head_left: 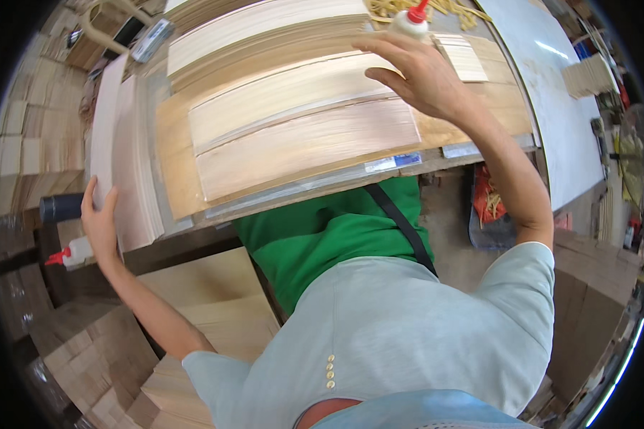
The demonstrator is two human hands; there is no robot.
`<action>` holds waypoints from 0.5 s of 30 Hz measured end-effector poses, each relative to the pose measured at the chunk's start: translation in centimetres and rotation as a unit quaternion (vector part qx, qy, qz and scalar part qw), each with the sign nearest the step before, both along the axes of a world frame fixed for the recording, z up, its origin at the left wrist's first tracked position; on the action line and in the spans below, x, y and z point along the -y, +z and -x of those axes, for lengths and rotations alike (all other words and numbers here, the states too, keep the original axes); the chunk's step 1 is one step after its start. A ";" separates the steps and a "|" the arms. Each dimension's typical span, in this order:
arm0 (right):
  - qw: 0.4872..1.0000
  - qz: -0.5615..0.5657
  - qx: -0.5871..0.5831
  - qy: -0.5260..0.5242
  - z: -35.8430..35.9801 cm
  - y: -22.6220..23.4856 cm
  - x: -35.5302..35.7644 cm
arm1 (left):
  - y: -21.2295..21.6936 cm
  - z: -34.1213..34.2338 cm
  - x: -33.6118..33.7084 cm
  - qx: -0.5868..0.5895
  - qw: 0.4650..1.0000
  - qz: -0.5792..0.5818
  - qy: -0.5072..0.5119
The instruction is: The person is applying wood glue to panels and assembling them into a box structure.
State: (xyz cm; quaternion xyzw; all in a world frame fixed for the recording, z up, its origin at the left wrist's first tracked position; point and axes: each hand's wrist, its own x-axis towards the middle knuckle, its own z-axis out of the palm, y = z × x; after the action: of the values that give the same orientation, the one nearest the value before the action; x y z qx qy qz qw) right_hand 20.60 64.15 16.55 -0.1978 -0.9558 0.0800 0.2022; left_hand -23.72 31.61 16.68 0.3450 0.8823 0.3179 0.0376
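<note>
My left hand [101, 222] rests its spread fingers against the near end of a stack of thin pale wood sheets [132, 164] at the left of the bench. Over the far right part of the work, my right hand [426, 79] is open, thumb apart from the fingers, with nothing seen in it. Beneath and beside it lie two long thin wood strips, a far strip [286, 100] and a near strip [308, 146], side by side on a brown board [173, 164]. A white glue bottle [410, 26] with a red tip stands just beyond the right hand.
Behind the strips rises a stack of long wood sheets [265, 36]. Yellowish bands [451, 10] and a small pile of wood pieces [461, 57] lie at the far right. Another red-tipped bottle [79, 252] and a dark cylinder [61, 208] sit left of my left hand.
</note>
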 end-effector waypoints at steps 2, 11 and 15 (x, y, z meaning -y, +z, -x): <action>0.989 -0.042 -0.144 0.008 -0.5 0.7 1.4 | 1.6 -3.5 -0.4 0.106 0.989 -0.037 -0.096; 0.992 0.042 -0.095 0.070 -3.2 -0.6 1.8 | 2.7 -11.5 -7.8 0.295 0.821 0.161 -0.461; 0.987 0.156 -0.035 -0.010 -4.2 -1.5 1.1 | 3.4 -11.9 -9.0 0.252 0.840 0.208 -0.434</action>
State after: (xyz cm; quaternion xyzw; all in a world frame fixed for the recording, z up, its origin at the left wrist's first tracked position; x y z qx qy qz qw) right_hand 24.80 63.07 15.08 -0.2336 -0.9219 0.2333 0.2029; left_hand -11.82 40.62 20.11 0.5848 0.6475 0.1545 0.4635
